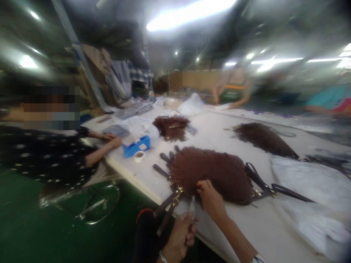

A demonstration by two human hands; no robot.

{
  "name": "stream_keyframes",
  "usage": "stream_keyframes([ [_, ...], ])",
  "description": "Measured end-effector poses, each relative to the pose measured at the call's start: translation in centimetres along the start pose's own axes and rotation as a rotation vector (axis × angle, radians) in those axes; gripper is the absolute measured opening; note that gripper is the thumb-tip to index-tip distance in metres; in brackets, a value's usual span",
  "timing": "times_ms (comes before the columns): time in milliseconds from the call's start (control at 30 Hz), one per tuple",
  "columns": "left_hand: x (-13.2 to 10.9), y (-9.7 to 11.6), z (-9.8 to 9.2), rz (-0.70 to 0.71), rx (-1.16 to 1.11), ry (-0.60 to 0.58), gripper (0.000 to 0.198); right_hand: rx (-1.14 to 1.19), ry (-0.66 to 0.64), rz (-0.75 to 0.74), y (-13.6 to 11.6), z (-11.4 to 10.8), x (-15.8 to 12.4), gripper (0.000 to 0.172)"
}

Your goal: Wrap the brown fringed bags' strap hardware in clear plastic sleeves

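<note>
A stack of dark brown fringed leather bags (211, 170) lies on the white table, with wrist straps and gold-coloured clasps sticking out at both ends. My left hand (179, 233) is closed around a slim, pointed metal tool (194, 205), its tip up near the stack's front edge; blur hides its exact kind. Against the front of the stack, my right hand (212, 201) has thumb and fingertips pinched together. What it pinches, perhaps a fringe strand or thread, is too small to tell. Two straps (166, 212) hang over the table edge left of my hands.
A blue tape dispenser (137, 146) and a tape roll (139, 156) stand at the left. More fringed bags (172, 128) lie behind and at the right (264, 138). Plastic bags (309, 182) cover the right side. A co-worker (46, 157) sits at the left; others work across the table.
</note>
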State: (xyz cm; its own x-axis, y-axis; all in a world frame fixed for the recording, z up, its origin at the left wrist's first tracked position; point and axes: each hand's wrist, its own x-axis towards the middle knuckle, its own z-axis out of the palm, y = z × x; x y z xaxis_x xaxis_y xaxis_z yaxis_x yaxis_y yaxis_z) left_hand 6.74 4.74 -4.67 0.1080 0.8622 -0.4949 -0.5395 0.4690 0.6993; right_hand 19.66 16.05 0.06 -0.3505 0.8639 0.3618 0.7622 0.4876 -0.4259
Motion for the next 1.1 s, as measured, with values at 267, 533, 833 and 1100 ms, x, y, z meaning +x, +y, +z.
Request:
stream_keyframes([
  [267, -0.2, 0.4, 0.3, 0.007, -0.014, 0.002, 0.055, 0.003, -0.011, 0.013, -0.1, -0.2, 0.0, 0.015],
  [533, -0.6, 0.9, 0.1, 0.062, 0.345, 0.116, 0.063, -0.031, 0.019, -0.039, -0.5, -0.5, -1.0, 0.024],
  [833, -0.6, 5.6, -2.8, 0.816, 1.500, 0.578, 0.035, -0.346, 0.144, -0.215, 0.4, -1.5, -2.7, 0.032],
  [1100, 3.8, 9.6, -0.6, 0.631, 1.483, 0.351, 0.031, -0.401, 0.171, -0.234, 0.7, -5.7, 1.0, 0.018],
])
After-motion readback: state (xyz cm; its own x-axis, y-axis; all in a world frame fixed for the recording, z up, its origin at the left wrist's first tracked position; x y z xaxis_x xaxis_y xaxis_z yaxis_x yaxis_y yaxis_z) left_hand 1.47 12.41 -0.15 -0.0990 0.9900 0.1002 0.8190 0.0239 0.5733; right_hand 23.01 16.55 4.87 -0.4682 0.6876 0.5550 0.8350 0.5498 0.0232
